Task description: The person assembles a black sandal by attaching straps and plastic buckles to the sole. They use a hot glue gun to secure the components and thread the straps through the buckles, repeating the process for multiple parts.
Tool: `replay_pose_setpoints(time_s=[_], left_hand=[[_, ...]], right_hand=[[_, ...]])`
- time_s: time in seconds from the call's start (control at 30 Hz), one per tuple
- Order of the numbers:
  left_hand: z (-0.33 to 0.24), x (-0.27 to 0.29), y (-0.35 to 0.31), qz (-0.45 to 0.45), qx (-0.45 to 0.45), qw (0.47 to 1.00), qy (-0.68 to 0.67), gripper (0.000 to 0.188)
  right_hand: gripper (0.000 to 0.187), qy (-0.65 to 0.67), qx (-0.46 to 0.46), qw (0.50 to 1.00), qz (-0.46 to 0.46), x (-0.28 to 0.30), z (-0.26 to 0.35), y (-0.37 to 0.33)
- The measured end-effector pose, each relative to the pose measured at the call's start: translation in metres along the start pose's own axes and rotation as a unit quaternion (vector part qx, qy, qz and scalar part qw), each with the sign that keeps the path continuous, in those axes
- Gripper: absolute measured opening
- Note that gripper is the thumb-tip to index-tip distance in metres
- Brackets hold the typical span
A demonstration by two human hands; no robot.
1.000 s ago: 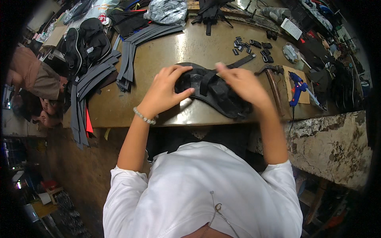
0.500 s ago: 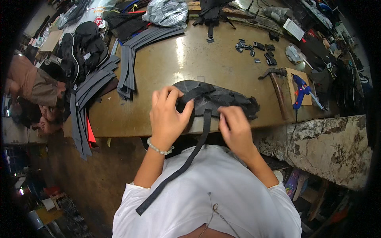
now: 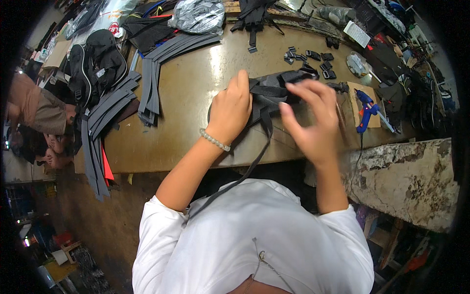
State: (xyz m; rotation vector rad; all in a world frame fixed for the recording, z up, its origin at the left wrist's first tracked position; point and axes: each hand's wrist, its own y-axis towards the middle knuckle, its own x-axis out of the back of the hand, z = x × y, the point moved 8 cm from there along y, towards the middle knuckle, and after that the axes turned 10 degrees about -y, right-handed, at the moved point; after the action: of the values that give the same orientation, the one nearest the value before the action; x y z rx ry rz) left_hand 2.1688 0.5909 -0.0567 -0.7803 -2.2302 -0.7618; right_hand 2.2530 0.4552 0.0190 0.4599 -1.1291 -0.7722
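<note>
A black padded strap piece [image 3: 268,104] with webbing sewn onto it is lifted at an angle over the table. My left hand [image 3: 229,110] is closed on its left end, thumb and some fingers hidden from sight. From the piece a long black webbing tail [image 3: 267,128] hangs over the table edge onto my lap. My right hand [image 3: 317,122] is slightly blurred at the piece's right side, thumb and fingers spread and nothing visible between them. Its fingertips are close to the black webbing; whether they touch cannot be made out.
Black plastic buckles [image 3: 327,64] lie at the far right. A blue glue gun [image 3: 364,111] rests on a board beside a hammer [image 3: 338,87], partly covered by my right hand. Grey strips [image 3: 152,83] and a black bag [image 3: 100,63] are at left, near another person [image 3: 41,100].
Both hands have moved away from the table's front edge, carrying the strap piece farther over the table and tilting it. My right hand's fingers have spread from a pinch.
</note>
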Motion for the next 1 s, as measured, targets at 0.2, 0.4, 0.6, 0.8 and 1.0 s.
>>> replay_pose_setpoints(time_s=[0.2, 0.4, 0.6, 0.8, 1.0], left_hand=[[-0.014, 0.000, -0.009, -0.008, -0.049, 0.995, 0.081, 0.058], [0.011, 0.009, 0.001, -0.059, -0.027, 0.998, -0.002, 0.054], [0.050, 0.009, 0.004, -0.005, 0.057, 0.911, -0.408, 0.041], [0.089, 0.023, -0.005, -0.060, 0.108, 0.959, -0.254, 0.024], [0.077, 0.006, -0.009, -0.033, 0.053, 0.989, -0.131, 0.024]], right_hand=[[0.018, 0.135, -0.038, 0.976, 0.166, -0.062, 0.002, -0.030], [0.024, 0.028, -0.006, 0.981, 0.194, -0.088, -0.013, -0.039], [0.028, -0.075, 0.065, 0.974, 0.202, -0.103, -0.001, -0.023], [0.022, -0.037, 0.171, 0.967, 0.184, -0.113, 0.018, -0.030], [0.015, 0.151, 0.061, 0.948, 0.273, -0.130, -0.007, -0.022]])
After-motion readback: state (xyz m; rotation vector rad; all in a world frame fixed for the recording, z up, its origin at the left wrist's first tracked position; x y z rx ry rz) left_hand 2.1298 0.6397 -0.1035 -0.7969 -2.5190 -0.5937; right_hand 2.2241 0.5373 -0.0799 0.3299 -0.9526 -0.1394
